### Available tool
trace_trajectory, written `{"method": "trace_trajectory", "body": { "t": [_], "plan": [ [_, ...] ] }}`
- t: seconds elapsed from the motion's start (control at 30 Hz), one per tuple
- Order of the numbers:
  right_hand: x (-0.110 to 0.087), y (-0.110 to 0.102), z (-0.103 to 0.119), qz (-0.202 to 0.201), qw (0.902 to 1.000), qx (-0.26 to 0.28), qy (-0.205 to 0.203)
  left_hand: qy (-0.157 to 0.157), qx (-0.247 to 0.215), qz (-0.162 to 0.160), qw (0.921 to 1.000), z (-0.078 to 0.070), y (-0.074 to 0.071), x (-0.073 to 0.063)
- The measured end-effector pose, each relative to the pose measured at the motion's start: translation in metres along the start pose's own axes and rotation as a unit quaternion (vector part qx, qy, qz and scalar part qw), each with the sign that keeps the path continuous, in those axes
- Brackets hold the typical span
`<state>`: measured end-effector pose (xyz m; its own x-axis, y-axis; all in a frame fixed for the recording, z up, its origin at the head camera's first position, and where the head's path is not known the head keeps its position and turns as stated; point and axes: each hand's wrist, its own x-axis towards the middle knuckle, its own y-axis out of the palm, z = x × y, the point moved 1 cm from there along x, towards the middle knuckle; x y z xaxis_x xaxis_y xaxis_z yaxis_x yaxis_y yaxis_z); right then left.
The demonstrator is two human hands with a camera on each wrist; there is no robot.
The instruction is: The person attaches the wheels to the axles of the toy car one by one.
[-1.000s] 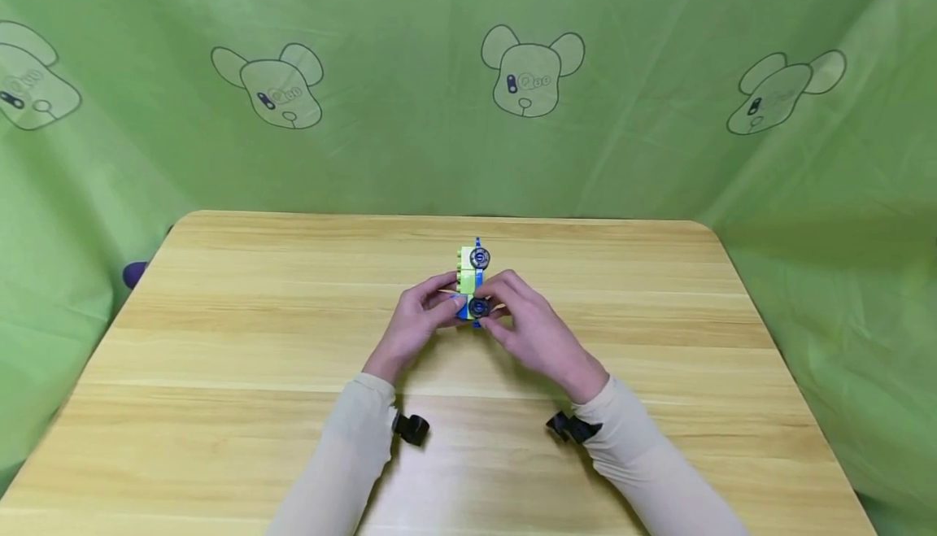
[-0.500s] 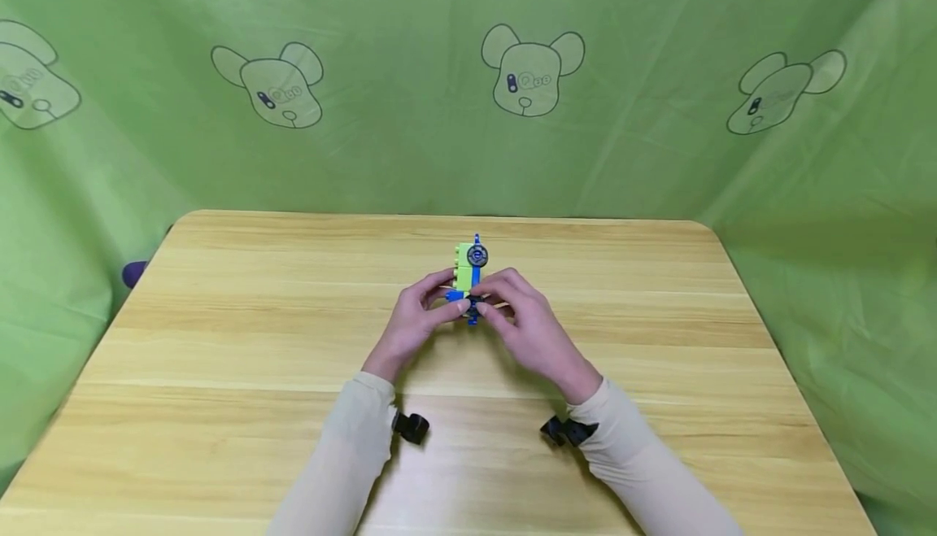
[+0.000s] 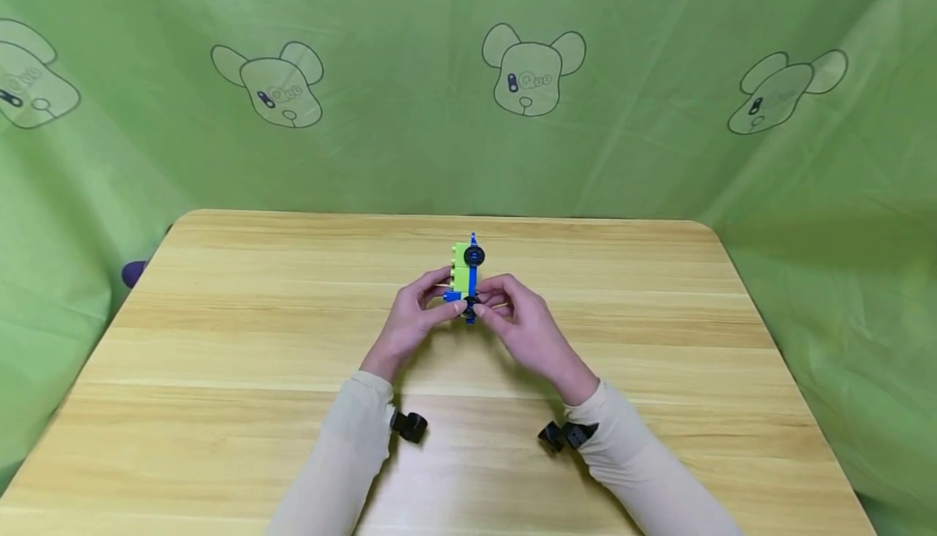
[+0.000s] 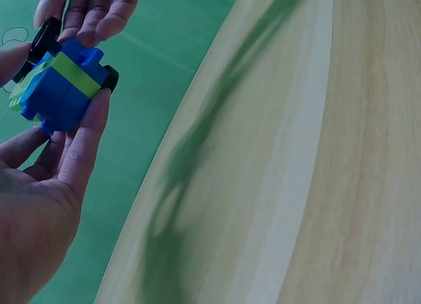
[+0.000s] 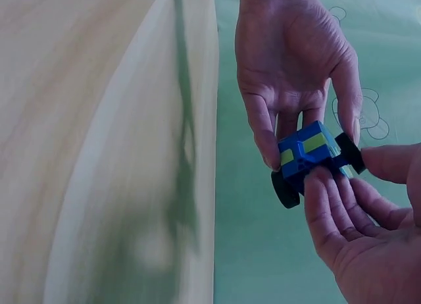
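Observation:
A toy car [image 3: 461, 280] built of lime green and blue bricks is held on its side above the table, its studs toward the left. Black wheels stand along its right side, the far wheel [image 3: 474, 255] in plain sight. My left hand [image 3: 413, 320] grips the body, thumb and fingers on opposite sides, as the left wrist view confirms. From the other side my right hand [image 3: 538, 337] holds the underside. In the right wrist view its thumb [image 5: 388, 162] presses on a wheel [image 5: 350, 152], and its fingers [image 5: 332, 208] lie against the chassis.
The wooden table [image 3: 220, 316] spreads under both hands. Behind it hangs a green curtain [image 3: 410, 154] printed with bear heads. Black wrist cameras [image 3: 413, 428] sit at the sleeves. A purple object [image 3: 134, 274] shows past the table's left edge.
The car has shifted slightly left and turned, so its wheels show more edge-on. My right hand has followed it a little left, and the left thumb now reaches the near wheel.

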<state>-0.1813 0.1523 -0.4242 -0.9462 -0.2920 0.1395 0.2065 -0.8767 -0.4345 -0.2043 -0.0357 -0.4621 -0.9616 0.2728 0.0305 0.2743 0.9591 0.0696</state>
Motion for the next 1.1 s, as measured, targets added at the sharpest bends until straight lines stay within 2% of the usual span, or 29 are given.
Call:
{"method": "trace_trajectory", "body": {
  "t": [0.13, 0.3, 0.57, 0.9, 1.1],
  "plan": [
    [0.0003, -0.0009, -0.0003, -0.004, 0.9996, 0.013, 0.023, 0.0, -0.002, 0.003, 1.0, -0.001, 0.0003, 0.0004],
    [0.0004, -0.0033, -0.002, 0.004, 0.9996, 0.01, 0.025, 0.007, 0.003, 0.004, 1.0, -0.0005, 0.0004, 0.002],
    [0.0039, -0.0029, -0.0065, 0.042, 0.9942, 0.085, 0.051, 0.003, 0.004, -0.001, 1.0, 0.0004, -0.0005, -0.0005],
    [0.0062, -0.0004, -0.0068, 0.028, 0.9857, 0.143, 0.085, 0.008, 0.009, -0.012, 0.9999, 0.0026, -0.0004, 0.0004],
    [0.0069, -0.0008, -0.006, 0.035, 0.983, 0.158, 0.086, 0.005, 0.014, -0.018, 0.9997, 0.0028, -0.0005, 0.0009]
  ]
}}
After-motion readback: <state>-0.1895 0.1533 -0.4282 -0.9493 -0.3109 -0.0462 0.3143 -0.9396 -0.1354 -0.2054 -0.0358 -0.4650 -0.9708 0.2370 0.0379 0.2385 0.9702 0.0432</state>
